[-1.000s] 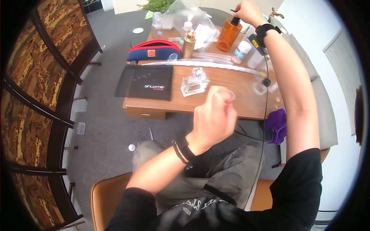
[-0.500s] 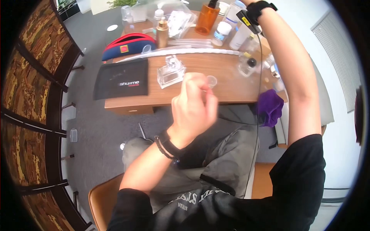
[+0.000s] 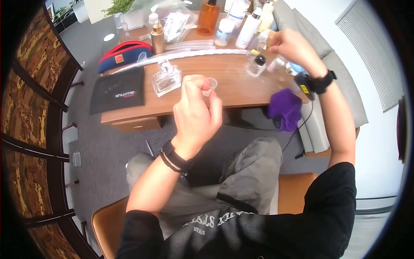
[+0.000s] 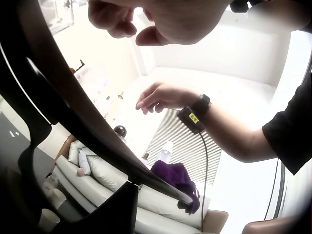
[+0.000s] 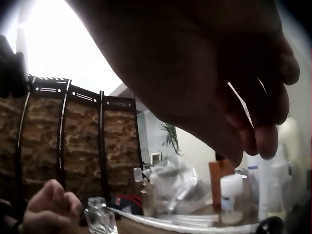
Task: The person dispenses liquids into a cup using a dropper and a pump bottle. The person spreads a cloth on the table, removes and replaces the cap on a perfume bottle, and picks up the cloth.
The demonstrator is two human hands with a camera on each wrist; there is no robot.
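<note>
In the head view my left hand is raised before the table's front edge, its fingers loosely curled around nothing visible. A small clear round piece shows just beyond its fingertips; whether they touch is unclear. Left of it a clear glass bottle stands on the table. My right hand hovers over the table's right side with bent, spread fingers and no object in them. Below its fingertips is a small clear bottle with a black cap. The right wrist view shows both hands without an object.
At the back stand an amber bottle, a white-capped jar, a white bottle and a gold bottle. A black pouch and a blue-red case lie left. A purple cloth hangs at the right edge.
My right hand has let go of the amber bottle's top and come back toward me, over the right side. The head view has shifted; my left hand keeps its curled pose.
</note>
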